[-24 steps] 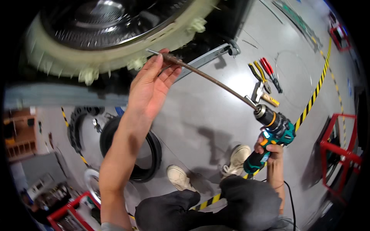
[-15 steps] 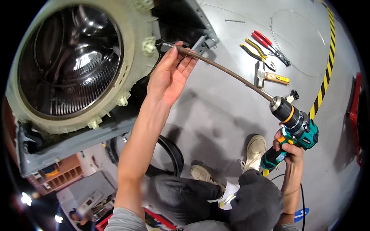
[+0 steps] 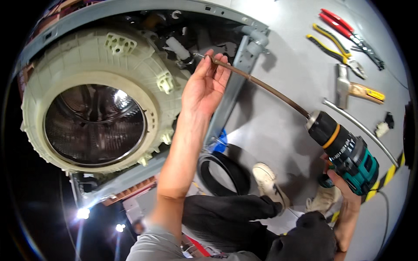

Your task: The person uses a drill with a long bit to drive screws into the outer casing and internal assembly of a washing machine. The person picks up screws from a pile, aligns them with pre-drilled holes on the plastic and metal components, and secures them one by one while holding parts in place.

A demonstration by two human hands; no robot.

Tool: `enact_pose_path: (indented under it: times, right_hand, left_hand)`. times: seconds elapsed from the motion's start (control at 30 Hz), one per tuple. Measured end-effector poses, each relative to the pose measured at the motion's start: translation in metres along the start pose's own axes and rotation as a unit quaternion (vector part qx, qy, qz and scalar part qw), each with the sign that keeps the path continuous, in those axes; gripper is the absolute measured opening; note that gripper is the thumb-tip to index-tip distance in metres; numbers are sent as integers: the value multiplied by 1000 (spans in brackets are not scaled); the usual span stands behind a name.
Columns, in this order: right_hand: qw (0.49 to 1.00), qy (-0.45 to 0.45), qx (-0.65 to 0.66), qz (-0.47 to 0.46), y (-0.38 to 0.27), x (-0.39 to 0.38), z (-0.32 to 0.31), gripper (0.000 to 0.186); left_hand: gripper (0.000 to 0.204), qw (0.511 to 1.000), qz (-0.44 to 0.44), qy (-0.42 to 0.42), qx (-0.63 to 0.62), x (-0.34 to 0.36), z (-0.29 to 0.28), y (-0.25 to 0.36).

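Note:
My left hand [image 3: 205,87] is palm up, thumb and fingers pinching the far end of a long brown flexible extension shaft [image 3: 265,85]. Its thin metal tip points into the open washing machine cabinet, beside a white cylindrical part [image 3: 177,48]. The shaft's other end sits in the chuck of a green and black cordless drill [image 3: 344,152]. Low on the right, my right hand [image 3: 344,185] is wrapped round the drill's grip, partly hidden behind its body. Left of my left hand is the washing machine's cream plastic tub [image 3: 78,56], with the shiny steel drum [image 3: 96,126] inside.
The grey cabinet frame [image 3: 235,91] borders the tub. On the floor at right lie red-handled pliers [image 3: 337,21], yellow-black pliers [image 3: 331,41], a hammer [image 3: 363,91], a metal tube [image 3: 361,126] and a small black-and-white part [image 3: 384,125]. A black rubber ring [image 3: 239,174] lies near my feet.
My view has swung, showing more of the cabinet's inside. The shaft tip is now beside the white cylindrical part. Both hands keep their hold, and the drill appears farther right and lower.

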State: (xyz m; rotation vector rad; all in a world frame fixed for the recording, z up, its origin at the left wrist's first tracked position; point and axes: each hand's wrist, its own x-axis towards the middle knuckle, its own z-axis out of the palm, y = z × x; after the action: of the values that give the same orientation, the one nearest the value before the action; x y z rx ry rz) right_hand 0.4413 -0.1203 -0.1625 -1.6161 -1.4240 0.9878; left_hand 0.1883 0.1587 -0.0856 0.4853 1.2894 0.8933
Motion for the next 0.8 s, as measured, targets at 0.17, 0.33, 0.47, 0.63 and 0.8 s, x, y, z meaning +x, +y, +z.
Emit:
enact_pose_path:
  times: [0.17,0.33,0.47,0.63,0.8]
  right_hand:
    - [998,-30,34,45,-6,9,29,32]
    - [978,-70,166,104,-19,13,43,32]
    - [969,-89,200,117,-22,17,50,33]
    - [972,-100,191,89,-38,39,49,38]
    - [970,-53,223,82,-7,37,76,37]
  left_hand:
    - [21,999,29,39,-1,16,-12,17]
    - [20,994,99,43,2,14,1,27]
    - [18,986,159,38,2,15,16,27]
    - [22,979,199,23,-36,21,34,37]
    - [19,968,243,22,-65,34,49,45]
